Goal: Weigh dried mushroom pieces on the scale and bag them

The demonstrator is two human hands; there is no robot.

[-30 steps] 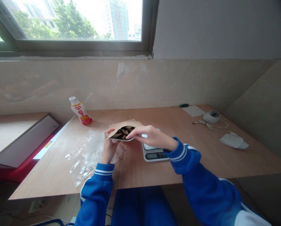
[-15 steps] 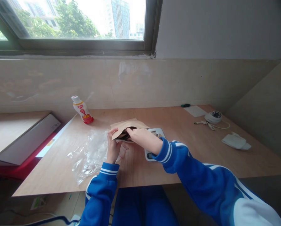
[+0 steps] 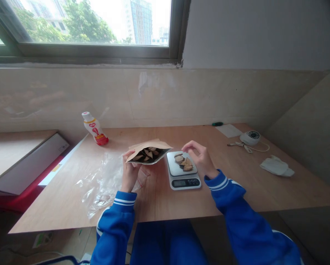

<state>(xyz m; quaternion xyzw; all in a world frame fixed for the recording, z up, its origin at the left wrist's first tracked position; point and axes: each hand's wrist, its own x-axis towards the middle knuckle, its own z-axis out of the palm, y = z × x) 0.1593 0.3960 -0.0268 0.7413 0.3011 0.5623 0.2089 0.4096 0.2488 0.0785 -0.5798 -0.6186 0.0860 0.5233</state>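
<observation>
My left hand (image 3: 130, 171) grips the left side of a brown paper pouch (image 3: 147, 145), its fingers and thumb closed on the edge. The mouth of the pouch gapes toward me, showing dried slices (image 3: 147, 154) with pale faces and dark rims. To the right, my right hand (image 3: 199, 156) hovers over the far right of a white kitchen scale (image 3: 185, 183), fingers bent and loosely apart, with nothing visible in them. On the scale's plate lies a small heap of dried slices (image 3: 186, 163). The digits on its display are too small to read.
Crumpled clear plastic (image 3: 101, 187) spreads over the table left of the pouch. Behind it stands a red-and-white bottle (image 3: 95, 129). Toward the right are a dome camera (image 3: 250, 137) with its cable, a white cloth-like bundle (image 3: 277, 166), paper (image 3: 229, 130) and a green-handled tool (image 3: 217, 124).
My right hand has come out of the pouch and moved right, over the scale. The scale and the slices on it are now uncovered. My left hand still holds the pouch.
</observation>
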